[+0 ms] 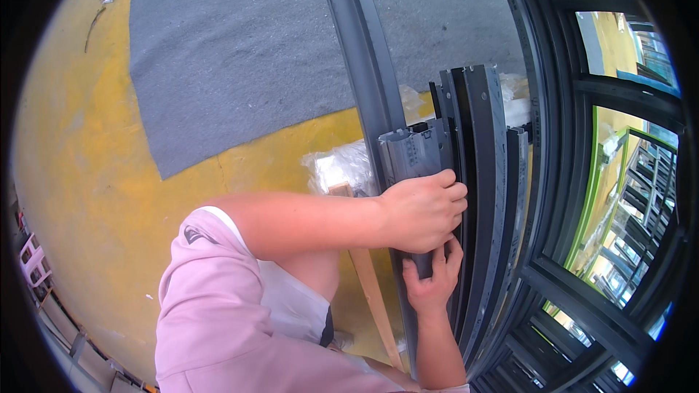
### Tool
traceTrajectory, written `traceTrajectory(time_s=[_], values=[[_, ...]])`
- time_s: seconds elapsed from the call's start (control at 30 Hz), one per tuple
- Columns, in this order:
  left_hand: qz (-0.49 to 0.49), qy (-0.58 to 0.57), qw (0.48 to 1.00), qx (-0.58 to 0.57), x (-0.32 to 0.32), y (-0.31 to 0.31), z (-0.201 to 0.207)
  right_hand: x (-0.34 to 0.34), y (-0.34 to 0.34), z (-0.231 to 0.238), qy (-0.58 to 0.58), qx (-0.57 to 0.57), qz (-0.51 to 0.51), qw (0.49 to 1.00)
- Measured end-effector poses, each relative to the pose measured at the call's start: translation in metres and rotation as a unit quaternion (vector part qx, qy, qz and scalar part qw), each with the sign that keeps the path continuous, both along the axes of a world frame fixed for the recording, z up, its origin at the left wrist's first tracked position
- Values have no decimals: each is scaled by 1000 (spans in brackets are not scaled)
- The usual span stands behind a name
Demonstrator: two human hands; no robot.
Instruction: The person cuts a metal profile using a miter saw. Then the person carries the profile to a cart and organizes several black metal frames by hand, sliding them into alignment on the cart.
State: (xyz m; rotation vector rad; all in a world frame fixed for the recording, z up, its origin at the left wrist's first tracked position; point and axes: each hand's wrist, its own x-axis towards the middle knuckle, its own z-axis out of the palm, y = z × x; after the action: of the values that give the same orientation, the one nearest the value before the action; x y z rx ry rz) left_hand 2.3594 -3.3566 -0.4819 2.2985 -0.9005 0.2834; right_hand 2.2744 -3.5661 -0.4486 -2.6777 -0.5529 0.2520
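Observation:
A bundle of long dark grey metal profiles (486, 124) runs away from me along the right. My left hand (426, 209) reaches across from the left, its fingers curled over the edge of a shorter grey profile (411, 156). Just nearer, my right hand (435, 276) grips the same profile, thumb on one side and fingers on the other. The fingertips of both hands are partly hidden among the profiles. A longer angled profile (368, 58) lies against the left side of the bundle.
Dark window frames (575, 298) stand along the right. Clear plastic wrap (342, 167) and a wooden strip (375, 306) are left of the bundle. A grey mat (233, 51) covers part of the yellow floor (95, 175). A pink plastic stool (34, 260) is at the far left.

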Motion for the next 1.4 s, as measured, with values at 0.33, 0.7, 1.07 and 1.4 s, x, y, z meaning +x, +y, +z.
traceTrajectory(time_s=[0.33, 0.7, 1.07, 1.4], values=[[-32, 79, 996, 38, 11, -5, -9, 11, -8, -13, 13, 20, -6, 1000], [-13, 33, 999, 12, 8, -5, -15, 21, -5, -5, 46, 34, 2, 998], [-12, 31, 999, -5, 6, -6, -16, 24, -4, -2, 47, 35, 17, 998], [-13, 43, 999, -6, 10, -9, -17, 21, -4, -7, 36, 12, -8, 999]])
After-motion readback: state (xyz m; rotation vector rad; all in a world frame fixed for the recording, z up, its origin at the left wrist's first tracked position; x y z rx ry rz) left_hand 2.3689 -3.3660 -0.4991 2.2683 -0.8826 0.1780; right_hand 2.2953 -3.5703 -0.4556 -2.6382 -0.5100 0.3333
